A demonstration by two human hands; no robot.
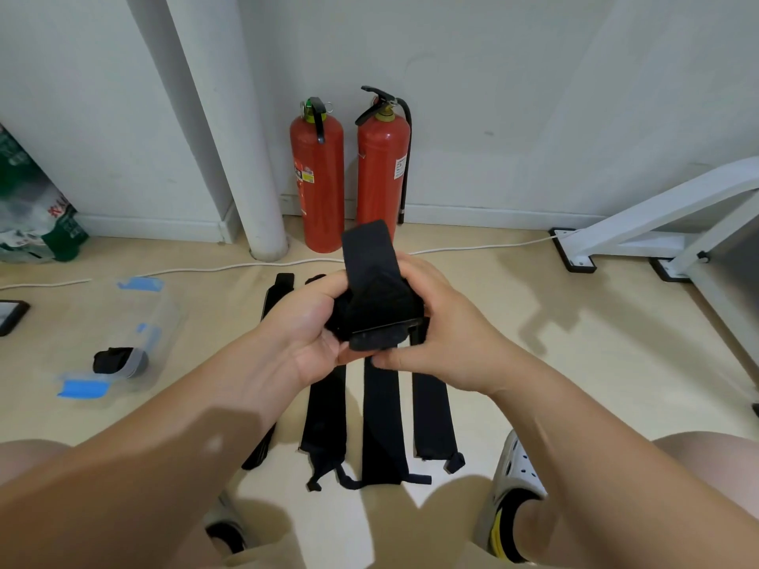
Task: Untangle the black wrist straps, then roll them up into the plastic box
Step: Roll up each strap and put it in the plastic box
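— Where are the hands?
— Close together, above the floor (pixel 575 363). The left hand (pixel 306 328) and the right hand (pixel 447 338) both grip one strap (pixel 380 310), fingers curled round it. It is partly rolled, and its free end stands up toward the wall.
— And the other straps (pixel 382 425)?
— They lie flat, side by side, under the hands. The left arm hides part of one.
— The box (pixel 156 322)?
— On the floor, well to the left, clear with blue clips. One black roll (pixel 117 359) is inside it, at the near end.
— Anything behind?
— Two red extinguishers (pixel 318 178) by the wall
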